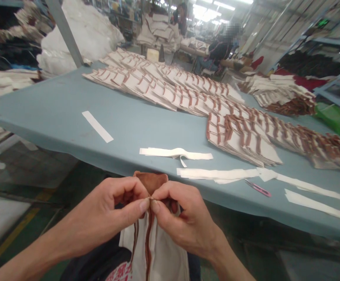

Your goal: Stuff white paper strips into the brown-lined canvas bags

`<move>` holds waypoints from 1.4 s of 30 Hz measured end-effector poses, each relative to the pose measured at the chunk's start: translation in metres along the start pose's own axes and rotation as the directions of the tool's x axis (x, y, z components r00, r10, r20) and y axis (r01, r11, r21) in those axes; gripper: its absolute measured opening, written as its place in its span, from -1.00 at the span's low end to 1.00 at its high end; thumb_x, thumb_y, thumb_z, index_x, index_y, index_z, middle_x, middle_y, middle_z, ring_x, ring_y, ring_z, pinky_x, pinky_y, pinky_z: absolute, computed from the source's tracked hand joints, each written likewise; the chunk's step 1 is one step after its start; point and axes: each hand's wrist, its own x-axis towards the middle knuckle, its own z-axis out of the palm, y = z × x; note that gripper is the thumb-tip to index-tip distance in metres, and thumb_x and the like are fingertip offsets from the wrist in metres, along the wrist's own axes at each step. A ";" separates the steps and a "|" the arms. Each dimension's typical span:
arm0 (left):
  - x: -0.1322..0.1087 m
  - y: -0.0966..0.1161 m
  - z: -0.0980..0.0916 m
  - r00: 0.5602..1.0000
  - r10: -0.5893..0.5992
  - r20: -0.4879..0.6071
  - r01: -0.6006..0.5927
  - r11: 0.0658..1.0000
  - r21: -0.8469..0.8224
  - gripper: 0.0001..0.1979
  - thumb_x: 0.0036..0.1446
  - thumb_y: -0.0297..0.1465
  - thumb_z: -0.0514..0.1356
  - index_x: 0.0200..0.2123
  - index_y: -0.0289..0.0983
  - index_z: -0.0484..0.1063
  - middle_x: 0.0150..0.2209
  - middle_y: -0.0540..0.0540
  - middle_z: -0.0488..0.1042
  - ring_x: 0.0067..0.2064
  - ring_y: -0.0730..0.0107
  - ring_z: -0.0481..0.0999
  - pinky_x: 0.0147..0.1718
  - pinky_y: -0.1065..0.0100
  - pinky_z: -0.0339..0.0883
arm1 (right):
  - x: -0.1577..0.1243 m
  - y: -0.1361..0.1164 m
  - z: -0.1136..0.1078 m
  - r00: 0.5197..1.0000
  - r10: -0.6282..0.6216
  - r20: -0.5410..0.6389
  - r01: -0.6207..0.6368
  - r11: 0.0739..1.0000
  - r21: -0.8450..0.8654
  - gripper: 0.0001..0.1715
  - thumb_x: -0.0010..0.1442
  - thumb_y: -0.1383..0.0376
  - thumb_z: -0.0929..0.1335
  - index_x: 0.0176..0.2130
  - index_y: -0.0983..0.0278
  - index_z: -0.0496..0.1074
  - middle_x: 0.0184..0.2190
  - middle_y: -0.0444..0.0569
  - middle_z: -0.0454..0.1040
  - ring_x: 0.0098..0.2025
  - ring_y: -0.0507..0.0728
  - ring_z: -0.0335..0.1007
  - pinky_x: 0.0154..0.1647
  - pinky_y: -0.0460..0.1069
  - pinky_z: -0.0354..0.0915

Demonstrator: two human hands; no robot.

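My left hand [114, 210] and my right hand [181, 216] meet at thumb tips in front of the table edge, both pinched on a cream cloth piece with brown trim [151, 238]. The cloth hangs down between my wrists toward my lap, and its brown top edge [151, 180] sticks up above my fingers. The fingers of both hands are curled closed around the fabric.
The blue-grey table [70, 113] carries long overlapping rows of cream pieces with brown trim [240, 134], loose white strips [176, 153] and a small pink tool [258, 188]. A seated person [219, 50] works at the far end. White sacks [82, 31] and shelving stand at left.
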 end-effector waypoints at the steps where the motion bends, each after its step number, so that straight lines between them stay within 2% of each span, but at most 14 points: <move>1: 0.000 -0.002 0.001 1.000 -0.009 0.029 0.011 0.996 -0.085 -0.72 0.30 -0.19 0.34 -0.39 -0.24 0.54 -0.50 0.08 0.41 -0.47 0.47 0.31 -0.52 0.49 0.17 | -0.001 -0.002 0.000 1.000 0.001 -0.007 -0.001 1.000 0.008 -0.79 0.32 0.39 0.39 -0.39 0.23 0.49 -0.53 -0.20 0.48 -0.54 -0.02 0.25 -0.48 -0.10 0.19; 5: 0.002 -0.014 0.012 0.993 0.007 0.118 0.046 0.897 -0.440 -0.54 0.28 0.00 0.46 -0.36 -0.26 0.50 -0.48 0.06 0.44 -0.46 0.48 0.33 -0.47 0.48 0.26 | -0.005 -0.005 0.003 0.998 -0.009 -0.059 0.011 0.999 0.036 -0.79 0.29 0.42 0.38 -0.39 0.23 0.47 -0.54 -0.21 0.48 -0.54 -0.03 0.24 -0.52 -0.12 0.14; 9: 0.002 -0.028 0.019 0.995 0.020 0.102 0.040 0.832 -0.553 -0.42 0.22 0.15 0.48 -0.35 -0.25 0.46 -0.48 0.09 0.42 -0.44 0.49 0.30 -0.42 0.48 0.27 | -0.007 0.000 0.004 0.998 0.009 -0.065 -0.005 0.999 0.052 -0.81 0.29 0.42 0.38 -0.38 0.23 0.46 -0.53 -0.21 0.48 -0.54 -0.03 0.24 -0.51 -0.12 0.15; 11: 0.001 -0.030 0.016 0.997 0.042 0.067 -0.005 0.876 -0.482 -0.47 0.34 0.10 0.39 -0.35 -0.23 0.45 -0.47 0.08 0.42 -0.41 0.45 0.32 -0.38 0.46 0.28 | -0.006 0.002 0.004 0.999 0.034 -0.036 -0.033 0.998 0.045 -0.81 0.30 0.40 0.38 -0.38 0.22 0.47 -0.52 -0.20 0.48 -0.54 -0.02 0.25 -0.49 -0.11 0.18; 13: 0.001 -0.027 0.010 0.997 0.077 -0.013 -0.077 0.950 -0.302 -0.61 0.42 -0.04 0.33 -0.31 -0.22 0.48 -0.42 0.07 0.45 -0.37 0.40 0.37 -0.35 0.44 0.31 | -0.005 0.004 0.002 0.999 0.036 -0.005 -0.036 0.999 0.011 -0.81 0.33 0.38 0.38 -0.36 0.22 0.48 -0.50 -0.18 0.51 -0.52 0.00 0.27 -0.44 -0.09 0.24; 16: 0.005 -0.017 -0.001 0.975 0.206 -0.083 -0.205 0.979 0.023 -0.81 0.28 -0.22 0.38 -0.17 -0.19 0.56 -0.25 0.03 0.55 -0.21 0.31 0.49 -0.20 0.41 0.40 | -0.006 0.004 -0.002 0.999 0.000 0.032 0.001 0.999 -0.044 -0.82 0.39 0.37 0.39 -0.29 0.22 0.53 -0.43 -0.15 0.57 -0.48 0.02 0.33 -0.34 -0.06 0.34; 19: 0.012 -0.009 -0.007 0.947 0.321 0.033 -0.322 0.932 0.165 -0.81 0.28 -0.20 0.36 -0.21 -0.20 0.58 -0.19 -0.01 0.61 -0.14 0.26 0.54 -0.11 0.38 0.41 | -0.006 0.002 -0.008 0.997 -0.045 0.066 0.049 0.997 -0.062 -0.84 0.44 0.37 0.39 -0.22 0.23 0.56 -0.38 -0.13 0.62 -0.46 0.02 0.37 -0.30 -0.06 0.37; 22: 0.020 -0.004 -0.010 0.932 0.343 0.120 -0.362 0.897 0.253 -0.69 0.41 -0.19 0.26 -0.38 -0.21 0.51 -0.38 0.04 0.51 -0.28 0.35 0.47 -0.26 0.42 0.29 | -0.005 0.000 -0.014 0.994 -0.042 0.104 0.052 0.994 -0.097 -0.84 0.47 0.36 0.38 -0.20 0.23 0.56 -0.35 -0.11 0.63 -0.42 0.03 0.41 -0.31 -0.06 0.35; 28: 0.024 0.009 -0.011 0.915 0.314 0.254 -0.368 0.907 0.203 -0.57 0.51 -0.25 0.12 -0.48 -0.21 0.27 -0.50 0.14 0.22 -0.48 0.50 0.21 -0.49 0.43 0.07 | -0.001 -0.003 -0.016 0.993 -0.042 0.106 0.053 0.993 -0.106 -0.83 0.45 0.41 0.35 -0.20 0.22 0.52 -0.36 -0.12 0.59 -0.40 0.03 0.41 -0.33 -0.07 0.30; 31: 0.024 0.012 -0.012 0.921 0.320 0.223 -0.361 0.916 0.174 -0.55 0.51 -0.26 0.10 -0.50 -0.19 0.19 -0.50 0.14 0.16 -0.47 0.50 0.16 -0.52 0.43 0.03 | 0.000 -0.003 -0.011 0.996 0.052 0.070 -0.048 0.997 -0.056 -0.92 0.38 0.38 0.37 -0.19 0.20 0.44 -0.41 -0.19 0.50 -0.44 0.01 0.37 -0.43 -0.10 0.25; 34: 0.024 0.011 -0.013 0.928 0.303 0.217 -0.339 0.929 0.152 -0.55 0.51 -0.27 0.09 -0.50 -0.19 0.15 -0.49 0.13 0.10 -0.47 0.49 0.10 -0.53 0.41 0.00 | 0.001 -0.002 -0.008 0.982 0.176 0.070 -0.179 0.983 0.041 -0.88 0.30 0.35 0.39 -0.18 0.17 0.36 -0.42 -0.24 0.42 -0.47 0.00 0.33 -0.49 -0.12 0.21; 37: 0.024 0.009 -0.016 0.929 0.274 0.247 -0.311 0.942 0.124 -0.52 0.50 -0.22 0.11 -0.51 -0.17 0.09 -0.51 0.14 0.02 -0.49 0.48 0.04 -0.54 0.37 -0.05 | 0.003 0.001 -0.005 0.977 0.195 0.090 -0.205 0.972 0.115 -0.86 0.29 0.34 0.39 -0.15 0.17 0.35 -0.41 -0.24 0.42 -0.47 0.00 0.33 -0.49 -0.12 0.23; 39: 0.023 0.007 -0.017 0.925 0.268 0.270 -0.305 0.947 0.103 -0.51 0.50 -0.22 0.11 -0.51 -0.17 0.07 -0.51 0.14 0.00 -0.49 0.48 0.04 -0.53 0.37 -0.05 | 0.003 0.002 -0.001 0.983 0.173 0.060 -0.179 0.978 0.111 -0.88 0.31 0.33 0.40 -0.16 0.18 0.36 -0.39 -0.22 0.45 -0.44 0.01 0.36 -0.44 -0.11 0.27; 42: 0.022 0.003 -0.018 0.929 0.252 0.272 -0.280 0.957 0.069 -0.54 0.53 -0.21 0.09 -0.49 -0.20 0.21 -0.47 0.12 0.10 -0.44 0.47 0.11 -0.49 0.41 0.03 | 0.000 0.002 0.007 0.988 0.128 -0.084 -0.123 0.990 0.072 -0.89 0.32 0.31 0.42 -0.15 0.19 0.40 -0.25 -0.11 0.57 -0.26 0.07 0.50 -0.22 -0.04 0.40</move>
